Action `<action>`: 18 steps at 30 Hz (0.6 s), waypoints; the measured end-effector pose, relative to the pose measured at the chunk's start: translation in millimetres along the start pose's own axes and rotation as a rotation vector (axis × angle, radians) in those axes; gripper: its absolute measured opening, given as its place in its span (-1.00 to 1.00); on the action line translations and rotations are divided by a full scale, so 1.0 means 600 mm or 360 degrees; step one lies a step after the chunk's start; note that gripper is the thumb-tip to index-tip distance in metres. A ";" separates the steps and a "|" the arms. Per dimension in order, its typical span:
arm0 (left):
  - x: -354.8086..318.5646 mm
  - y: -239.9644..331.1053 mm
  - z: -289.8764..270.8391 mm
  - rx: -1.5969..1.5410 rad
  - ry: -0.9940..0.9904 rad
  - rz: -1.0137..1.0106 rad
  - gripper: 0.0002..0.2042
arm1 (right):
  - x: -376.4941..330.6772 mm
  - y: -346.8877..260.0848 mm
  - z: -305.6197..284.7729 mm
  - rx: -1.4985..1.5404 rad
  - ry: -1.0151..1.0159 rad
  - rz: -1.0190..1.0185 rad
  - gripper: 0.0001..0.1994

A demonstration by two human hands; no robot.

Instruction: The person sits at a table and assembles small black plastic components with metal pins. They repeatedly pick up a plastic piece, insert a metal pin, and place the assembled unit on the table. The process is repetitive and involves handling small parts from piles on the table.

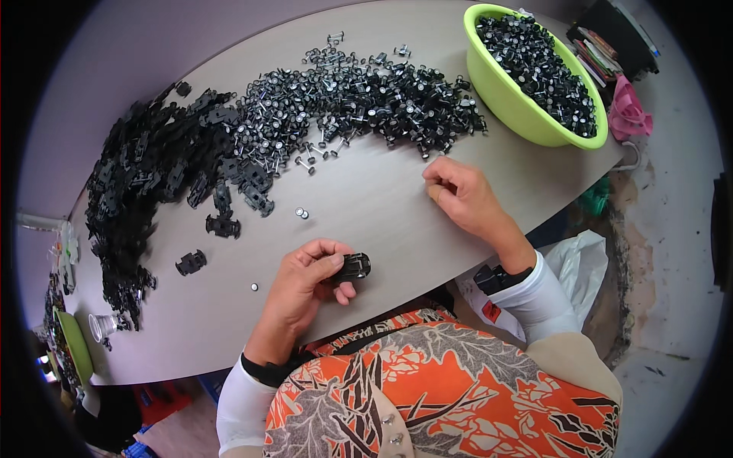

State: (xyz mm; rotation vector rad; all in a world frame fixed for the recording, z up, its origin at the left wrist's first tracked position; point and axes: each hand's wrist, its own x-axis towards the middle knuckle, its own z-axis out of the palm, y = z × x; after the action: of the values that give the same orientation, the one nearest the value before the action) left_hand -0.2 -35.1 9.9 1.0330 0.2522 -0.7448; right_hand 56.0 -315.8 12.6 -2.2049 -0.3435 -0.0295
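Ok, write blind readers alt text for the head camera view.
A person's left hand holds a black car-shaped part above a pale table; their right hand, loosely curled, is nearest a heap of wheel-and-axle pieces. Black car-base parts are piled at left, and a lime-green basin filled with wheel pieces stands at upper right.

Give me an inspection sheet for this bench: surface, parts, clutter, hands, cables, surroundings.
Surface: pale table, curved far edge.
Parts: pile of black chassis pieces left; pile of wheel-axle sets along the far side; lime-green bowl of similar sets at right.
Clutter: three loose wheels on the table; clear cup near the left edge.
Hands: left hand holds one black chassis; right hand curled, contents hidden.
Cables: nothing seen.
Surroundings: pink bag and white plastic bag at right.
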 end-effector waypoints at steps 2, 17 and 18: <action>0.000 0.001 0.004 0.0000 0.0003 -0.0007 -0.83 | -0.002 -0.001 -0.002 0.0104 0.0051 0.0088 -0.88; 0.009 0.030 -0.015 0.0019 -0.0022 0.0121 -0.81 | 0.004 0.021 -0.027 -0.0131 0.0031 -0.0072 -0.75; 0.011 0.028 -0.013 0.0018 -0.0030 0.0104 -0.82 | 0.001 0.023 -0.027 -0.0092 0.0070 -0.0060 -0.75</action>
State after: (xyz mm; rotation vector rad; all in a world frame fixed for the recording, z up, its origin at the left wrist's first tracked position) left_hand 16.9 -26.3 13.7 1.0399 0.1971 -0.6971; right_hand 61.5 -336.4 11.6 -2.2510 -0.3632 -0.1096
